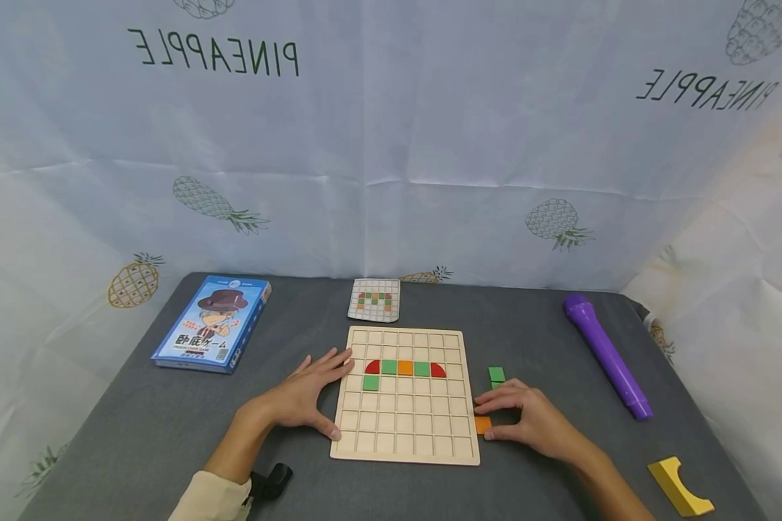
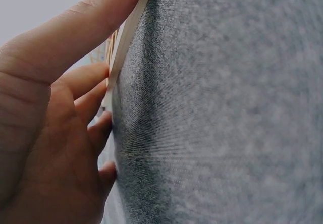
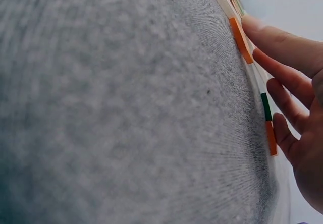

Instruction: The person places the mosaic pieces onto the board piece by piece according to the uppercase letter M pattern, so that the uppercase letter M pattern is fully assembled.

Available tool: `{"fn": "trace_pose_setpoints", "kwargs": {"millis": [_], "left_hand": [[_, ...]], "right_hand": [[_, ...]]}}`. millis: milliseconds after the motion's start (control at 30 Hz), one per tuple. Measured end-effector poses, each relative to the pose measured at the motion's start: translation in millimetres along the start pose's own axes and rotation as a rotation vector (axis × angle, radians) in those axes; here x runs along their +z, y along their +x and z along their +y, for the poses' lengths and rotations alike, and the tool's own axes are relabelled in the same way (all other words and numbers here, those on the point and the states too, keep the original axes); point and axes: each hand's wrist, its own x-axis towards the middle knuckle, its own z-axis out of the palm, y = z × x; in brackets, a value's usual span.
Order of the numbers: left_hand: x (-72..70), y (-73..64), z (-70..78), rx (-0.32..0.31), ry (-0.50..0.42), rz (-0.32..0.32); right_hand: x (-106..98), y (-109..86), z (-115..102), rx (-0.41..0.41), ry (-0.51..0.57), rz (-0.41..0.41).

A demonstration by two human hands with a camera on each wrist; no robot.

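Six tiles (image 1: 405, 367) lie on the board (image 1: 404, 445) mid-counter (image 1: 404, 496); the far card (image 1: 374, 311) shows more, so the pattern looks partly built. The left hand (image 1: 305, 391), spread wide, touches the board's left edge; the right hand (image 1: 531, 418) pinches an orange tile (image 1: 482, 425) beside its right edge, green tiles (image 1: 497, 374) beyond unplaced.

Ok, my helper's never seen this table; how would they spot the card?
Find the wooden board on the grey table. Just past its far edge lies the card. Unlike the board, it's small and white, with a printed pattern.
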Motion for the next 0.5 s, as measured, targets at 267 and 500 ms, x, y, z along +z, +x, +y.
{"fn": "trace_pose_setpoints", "kwargs": {"millis": [267,500], "left_hand": [[-0.1,-0.9,1.0,-0.004,-0.007,0.000],[-0.5,-1.1,1.2,0.001,-0.006,0.000]], "right_hand": [[0.3,1.0,3.1,-0.002,0.018,-0.048],[-1.2,2.5,1.9,0.014,0.025,-0.062]]}}
